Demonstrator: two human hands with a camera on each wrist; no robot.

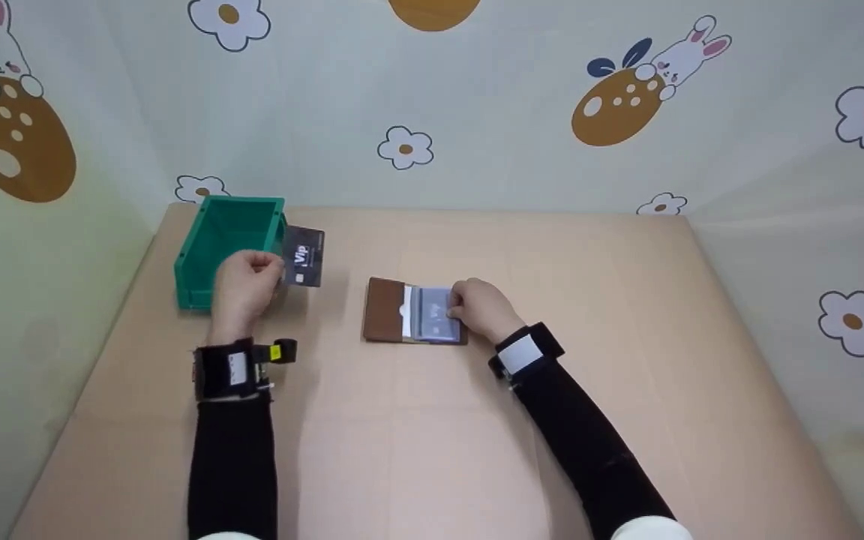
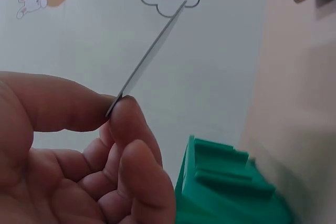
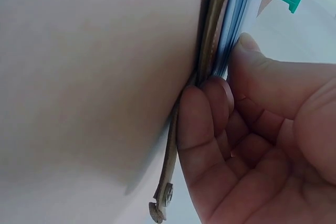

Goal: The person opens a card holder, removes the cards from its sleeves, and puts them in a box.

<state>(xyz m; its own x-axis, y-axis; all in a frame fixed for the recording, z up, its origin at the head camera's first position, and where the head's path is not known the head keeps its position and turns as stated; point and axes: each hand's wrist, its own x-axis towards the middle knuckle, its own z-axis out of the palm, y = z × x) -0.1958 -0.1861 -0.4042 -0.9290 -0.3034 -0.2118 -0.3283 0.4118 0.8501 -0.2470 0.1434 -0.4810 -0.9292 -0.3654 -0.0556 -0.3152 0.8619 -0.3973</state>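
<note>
My left hand (image 1: 246, 289) pinches a dark card (image 1: 311, 255) printed "Vip" between thumb and forefinger, beside the green bin's right wall. In the left wrist view the card (image 2: 149, 51) shows nearly edge-on above the fingertips. A brown card holder (image 1: 385, 311) lies spread on the table, with clear plastic sleeves (image 1: 434, 322) on its right half; a "Vip" card shows through the top one. My right hand (image 1: 488, 309) grips the right edge of these sleeves, thumb on top. The right wrist view shows its fingers curled at the cover's edge, near a strap with a snap (image 3: 168, 195).
An open-topped green bin (image 1: 193, 285) stands at the table's back left, partly behind the left hand. The beige table (image 1: 417, 450) reaches back to a patterned curtain (image 1: 492, 120), which also hangs along both sides.
</note>
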